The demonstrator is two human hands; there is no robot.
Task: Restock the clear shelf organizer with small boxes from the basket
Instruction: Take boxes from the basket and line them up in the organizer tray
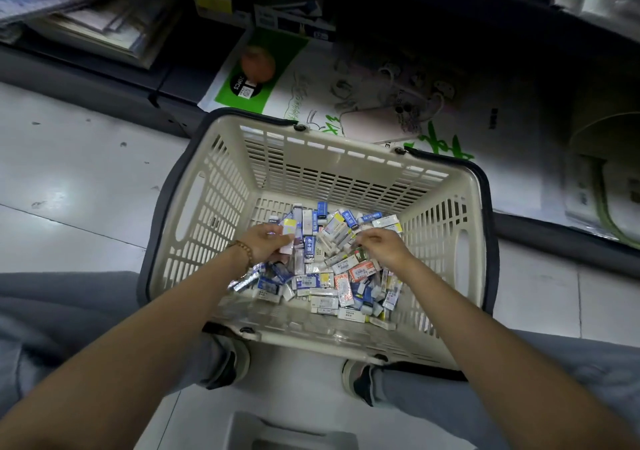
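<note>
Boxes (322, 283), dozens and too many to count, lie loose on the floor of the one basket (214, 207) at frame centre. They look like light, stiff card, likely slick, so pinch each across its long sides. Left hand (266, 241) grips a few boxes. Right hand (384, 247) curls its fingers among them, hold unclear. Organizer not seen.

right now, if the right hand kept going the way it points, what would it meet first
The right hand points forward and down, so most likely the heap of small boxes just ahead of it, well before the far wall of the basket; depth is unclear.
</note>
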